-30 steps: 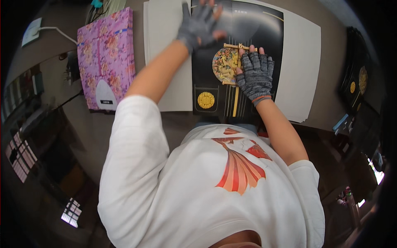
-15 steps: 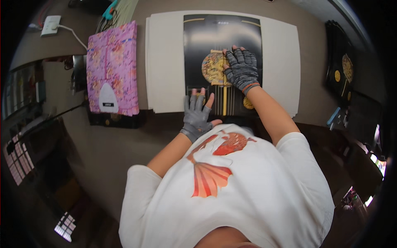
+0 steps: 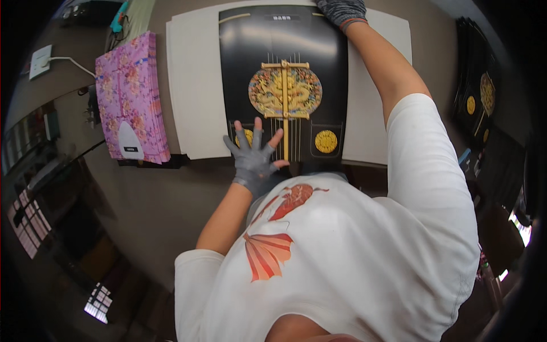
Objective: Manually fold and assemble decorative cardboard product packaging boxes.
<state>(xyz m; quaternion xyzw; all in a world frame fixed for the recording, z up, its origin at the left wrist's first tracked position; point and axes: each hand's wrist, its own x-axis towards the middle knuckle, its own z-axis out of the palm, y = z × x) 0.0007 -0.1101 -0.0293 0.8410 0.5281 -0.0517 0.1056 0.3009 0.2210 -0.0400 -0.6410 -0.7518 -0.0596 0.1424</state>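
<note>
A large glossy black rectangular sheet (image 3: 299, 48), seemingly of card or thin plastic, is laid flat on a stack of pale grey-white boards (image 3: 379, 97) on a brownish-grey table (image 3: 431, 108). It is printed with a round, multicoloured dragon emblem crossed by gold bars (image 3: 270, 97) and with yellow discs (image 3: 326, 141) near its lower corners.

The left grip (image 3: 252, 162), in a smooth grey fingerless glove, is spread open over the black sheet's lower left corner; nothing is grasped, and how firmly the fingertips are pressed cannot be told. The right grip (image 3: 344, 10), in a dark knitted fingerless glove with an orange cuff, is placed at the black sheet's upper right corner. Its fingers are cut off by the view, so whether it is open or closed cannot be told.

The black sheet is judged light, springy and slippery, easily creased or scratched across its shine. It is best held by opposite edges or corners, with the printed middle left untouched; whether it is single or layered cannot be told.

To the left of the black sheet, a stack of purple floral-patterned sheets (image 3: 134, 94) is seen; to its right, similar black printed sheets (image 3: 470, 91).
</note>
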